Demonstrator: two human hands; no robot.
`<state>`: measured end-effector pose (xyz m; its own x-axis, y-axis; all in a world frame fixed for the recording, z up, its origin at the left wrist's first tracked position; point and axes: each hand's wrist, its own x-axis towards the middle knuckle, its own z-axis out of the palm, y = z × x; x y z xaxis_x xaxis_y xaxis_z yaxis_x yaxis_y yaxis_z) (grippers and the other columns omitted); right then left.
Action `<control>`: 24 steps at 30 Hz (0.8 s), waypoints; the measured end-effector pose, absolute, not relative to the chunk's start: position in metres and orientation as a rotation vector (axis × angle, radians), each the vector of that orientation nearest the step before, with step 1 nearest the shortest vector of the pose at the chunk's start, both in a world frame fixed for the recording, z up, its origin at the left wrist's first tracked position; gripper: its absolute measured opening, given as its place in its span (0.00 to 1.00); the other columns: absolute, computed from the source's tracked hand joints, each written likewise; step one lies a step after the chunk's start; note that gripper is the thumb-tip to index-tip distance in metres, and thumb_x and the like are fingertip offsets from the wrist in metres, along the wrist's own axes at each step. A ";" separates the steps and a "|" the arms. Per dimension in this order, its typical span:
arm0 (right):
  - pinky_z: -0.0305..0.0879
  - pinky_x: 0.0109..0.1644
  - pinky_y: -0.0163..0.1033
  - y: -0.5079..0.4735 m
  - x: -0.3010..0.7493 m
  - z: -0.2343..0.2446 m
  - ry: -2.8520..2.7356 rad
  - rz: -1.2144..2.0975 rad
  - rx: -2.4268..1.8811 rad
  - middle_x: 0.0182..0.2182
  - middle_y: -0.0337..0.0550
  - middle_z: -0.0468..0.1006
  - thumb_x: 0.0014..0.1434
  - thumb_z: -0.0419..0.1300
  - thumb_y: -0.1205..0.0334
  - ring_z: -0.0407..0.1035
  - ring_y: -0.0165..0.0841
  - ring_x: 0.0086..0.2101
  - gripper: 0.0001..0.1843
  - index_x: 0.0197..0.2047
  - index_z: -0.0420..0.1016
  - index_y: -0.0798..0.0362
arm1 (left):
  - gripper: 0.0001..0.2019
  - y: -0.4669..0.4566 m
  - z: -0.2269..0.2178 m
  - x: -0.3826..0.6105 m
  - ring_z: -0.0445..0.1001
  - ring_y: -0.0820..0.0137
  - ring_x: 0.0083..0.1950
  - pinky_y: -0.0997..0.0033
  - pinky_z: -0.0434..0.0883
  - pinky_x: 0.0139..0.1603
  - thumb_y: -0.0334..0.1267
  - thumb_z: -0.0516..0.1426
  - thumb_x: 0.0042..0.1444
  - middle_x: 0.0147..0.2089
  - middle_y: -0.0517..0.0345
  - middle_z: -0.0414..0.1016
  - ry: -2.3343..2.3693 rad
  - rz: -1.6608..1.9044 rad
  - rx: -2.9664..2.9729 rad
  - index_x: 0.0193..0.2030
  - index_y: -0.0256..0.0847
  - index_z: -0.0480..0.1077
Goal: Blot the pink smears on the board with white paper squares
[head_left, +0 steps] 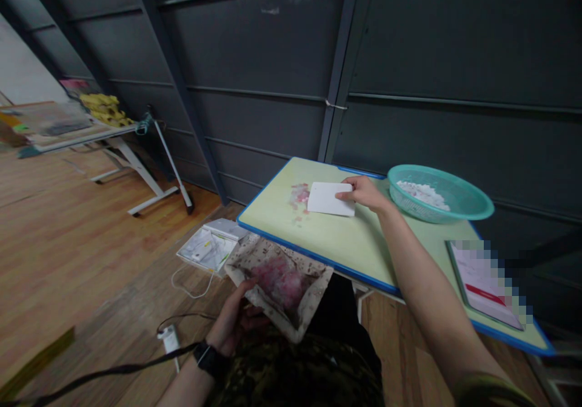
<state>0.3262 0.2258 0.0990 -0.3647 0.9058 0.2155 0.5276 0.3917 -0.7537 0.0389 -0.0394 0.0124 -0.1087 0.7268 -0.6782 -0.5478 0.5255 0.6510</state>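
My right hand (364, 193) is closed on the right end of a flat white scraper card (330, 198) with rounded corners. The card's left edge meets a smear of pink and whitish stuff (300, 196) on the pale yellow tabletop (364, 243). Down by my lap, my left hand (240, 316) grips the near left side of a beige patterned fabric bin (317, 295), thumb over the rim. The bin stands just below the table's near edge, its mouth facing up. Inside it lies a fluffy pink and white mass (282, 281). Some left fingers are in shadow.
A green plastic basket (468, 204) of white bits (422, 195) stands at the table's right. Nearer lies a tablet-like device (486, 285), partly pixelated. On the floor are an opened white box (209, 246) and a white power strip (169, 338). A dark panel wall (254, 61) rises behind.
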 end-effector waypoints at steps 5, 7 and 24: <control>0.55 0.29 0.37 0.224 0.325 0.101 -2.015 0.689 -1.226 0.25 0.42 0.72 0.41 0.64 0.52 0.63 0.32 0.27 0.16 0.28 0.75 0.59 | 0.17 -0.039 0.009 0.038 0.74 0.70 0.24 0.64 0.77 0.33 0.43 0.62 0.49 0.30 0.60 0.74 1.270 1.087 0.170 0.44 0.40 0.65; 0.55 0.29 0.37 0.224 0.325 0.102 -2.031 0.689 -1.223 0.25 0.42 0.72 0.41 0.64 0.52 0.63 0.32 0.26 0.17 0.28 0.75 0.59 | 0.17 -0.039 0.010 0.038 0.74 0.70 0.25 0.64 0.77 0.34 0.42 0.62 0.49 0.29 0.60 0.74 1.262 1.094 0.156 0.43 0.40 0.65; 0.55 0.28 0.36 0.220 0.320 0.102 -2.065 0.825 -1.172 0.24 0.40 0.72 0.41 0.64 0.52 0.62 0.31 0.26 0.17 0.28 0.75 0.58 | 0.16 -0.039 0.013 0.039 0.73 0.72 0.24 0.65 0.77 0.34 0.41 0.62 0.49 0.30 0.61 0.73 1.300 1.106 0.173 0.43 0.41 0.65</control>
